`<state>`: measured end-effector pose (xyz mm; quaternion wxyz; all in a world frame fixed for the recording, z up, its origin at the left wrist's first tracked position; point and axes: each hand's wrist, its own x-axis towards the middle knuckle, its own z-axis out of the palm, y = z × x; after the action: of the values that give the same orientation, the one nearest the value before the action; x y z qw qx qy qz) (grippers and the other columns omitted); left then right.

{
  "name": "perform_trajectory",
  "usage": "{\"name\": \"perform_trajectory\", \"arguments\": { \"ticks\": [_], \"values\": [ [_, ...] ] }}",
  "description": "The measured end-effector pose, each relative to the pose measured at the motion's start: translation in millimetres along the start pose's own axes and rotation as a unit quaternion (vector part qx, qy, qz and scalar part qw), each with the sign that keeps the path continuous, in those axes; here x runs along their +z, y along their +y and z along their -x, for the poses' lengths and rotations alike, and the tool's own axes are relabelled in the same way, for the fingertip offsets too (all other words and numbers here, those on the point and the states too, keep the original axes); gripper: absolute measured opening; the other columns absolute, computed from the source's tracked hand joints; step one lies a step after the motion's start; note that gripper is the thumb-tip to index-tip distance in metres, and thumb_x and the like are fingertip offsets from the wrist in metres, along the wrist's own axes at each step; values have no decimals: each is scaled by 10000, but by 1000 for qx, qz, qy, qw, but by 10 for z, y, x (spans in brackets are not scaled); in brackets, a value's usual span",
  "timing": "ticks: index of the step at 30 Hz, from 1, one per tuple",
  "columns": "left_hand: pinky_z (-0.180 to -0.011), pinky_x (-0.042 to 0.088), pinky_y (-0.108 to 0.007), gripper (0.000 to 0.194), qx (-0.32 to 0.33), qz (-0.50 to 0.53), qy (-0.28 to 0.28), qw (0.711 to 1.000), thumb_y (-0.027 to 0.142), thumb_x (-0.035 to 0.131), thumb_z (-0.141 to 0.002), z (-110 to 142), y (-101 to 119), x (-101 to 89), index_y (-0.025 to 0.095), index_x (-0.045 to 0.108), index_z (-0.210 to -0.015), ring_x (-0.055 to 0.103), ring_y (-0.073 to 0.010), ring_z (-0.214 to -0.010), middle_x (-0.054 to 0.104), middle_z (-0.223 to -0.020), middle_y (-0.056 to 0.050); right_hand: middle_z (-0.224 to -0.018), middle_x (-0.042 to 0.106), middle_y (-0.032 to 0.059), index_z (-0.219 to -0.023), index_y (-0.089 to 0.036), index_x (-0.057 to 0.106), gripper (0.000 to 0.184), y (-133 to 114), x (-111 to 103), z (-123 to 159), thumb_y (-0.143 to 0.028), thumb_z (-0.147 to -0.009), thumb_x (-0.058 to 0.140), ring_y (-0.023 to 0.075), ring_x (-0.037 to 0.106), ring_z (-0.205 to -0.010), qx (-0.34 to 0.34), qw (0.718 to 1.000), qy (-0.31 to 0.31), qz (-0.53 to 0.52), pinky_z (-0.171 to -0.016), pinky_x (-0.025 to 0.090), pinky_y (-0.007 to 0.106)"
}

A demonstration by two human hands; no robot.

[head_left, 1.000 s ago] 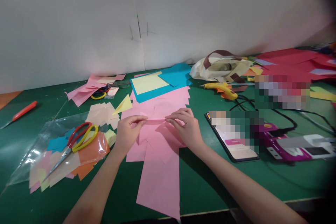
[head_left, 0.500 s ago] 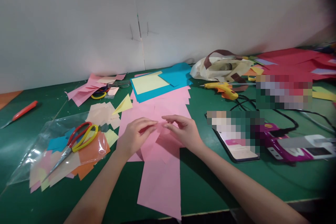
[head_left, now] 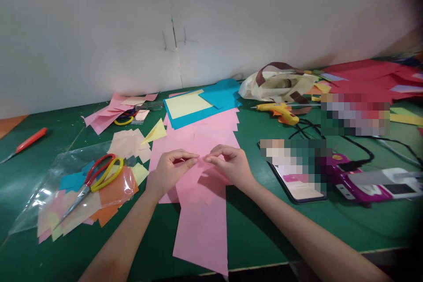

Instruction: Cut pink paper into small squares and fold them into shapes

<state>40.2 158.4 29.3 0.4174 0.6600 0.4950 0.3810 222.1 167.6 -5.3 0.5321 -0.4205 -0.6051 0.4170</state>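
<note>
Over the pink paper sheets (head_left: 201, 233) in the middle of the table, my two hands are close together with their fingertips almost meeting. My left hand (head_left: 176, 169) pinches the edge of a piece of pink paper (head_left: 190, 187) between thumb and fingers. From the other side my right hand (head_left: 229, 165) pinches the same paper, its fingers curled in. Pink on pink makes the outline of the held piece hard to see. A dark shadow falls on the sheets below my right fingers.
Left lie scissors (head_left: 89, 187) on a clear plastic bag (head_left: 36, 202) with paper scraps, and a red-handled knife (head_left: 31, 140). Behind are blue sheets (head_left: 221, 92). Right are a phone (head_left: 297, 180), yellow glue gun (head_left: 280, 112), cloth bag (head_left: 251, 88) and purple device (head_left: 346, 185) with cables.
My right fingers have closed down from a looser, raised pose into a pinch on the paper. My left hand has hardly moved.
</note>
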Motion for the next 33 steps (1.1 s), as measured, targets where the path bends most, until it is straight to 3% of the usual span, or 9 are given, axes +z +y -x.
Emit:
{"name": "perform_trajectory", "arguments": {
  "ticks": [6, 13, 20, 26, 33],
  "values": [
    [-766, 555, -302, 129, -6, -2, 6, 1000, 292, 655, -755, -10, 14, 3, 206, 729, -816, 663, -174, -810, 727, -856, -45, -708, 719, 27, -715, -240, 731, 77, 6, 1, 5, -311, -687, 744, 157, 600, -631, -5, 1000, 21, 14, -621, 479, 303],
    [-762, 555, -316, 136, 1, -10, -3, 1000, 293, 634, -770, 7, 34, 30, 203, 715, -832, 658, -171, -805, 719, -857, -49, -663, 686, 33, -645, -226, 703, 94, -22, -2, 4, -298, -689, 743, 170, 618, -641, -43, 999, 24, 4, -618, 501, 315],
    [-691, 536, -245, 115, 17, -34, 5, 999, 305, 652, -767, 22, 50, 40, 205, 705, -790, 633, -142, -763, 695, -810, -30, -689, 715, 34, -666, -213, 704, 118, -44, 4, 4, -313, -729, 694, 171, 639, -663, 17, 1000, -2, 0, -620, 499, 298],
    [-623, 504, -236, 97, 45, -81, 27, 995, 273, 639, -779, 30, 39, 39, 205, 708, -765, 614, -139, -710, 688, -766, -26, -672, 730, 29, -633, -209, 712, 137, 10, 13, -12, -340, -669, 731, 177, 669, -657, 110, 992, 21, -52, -618, 519, 286],
    [-651, 504, -248, 106, 43, -74, 17, 996, 259, 624, -789, 28, 51, 58, 199, 700, -746, 618, -143, -720, 687, -769, -28, -717, 739, 37, -743, -216, 744, 172, -35, 4, 1, -358, -646, 747, 177, 671, -651, 103, 993, -41, -27, -593, 533, 289]
  ]
}}
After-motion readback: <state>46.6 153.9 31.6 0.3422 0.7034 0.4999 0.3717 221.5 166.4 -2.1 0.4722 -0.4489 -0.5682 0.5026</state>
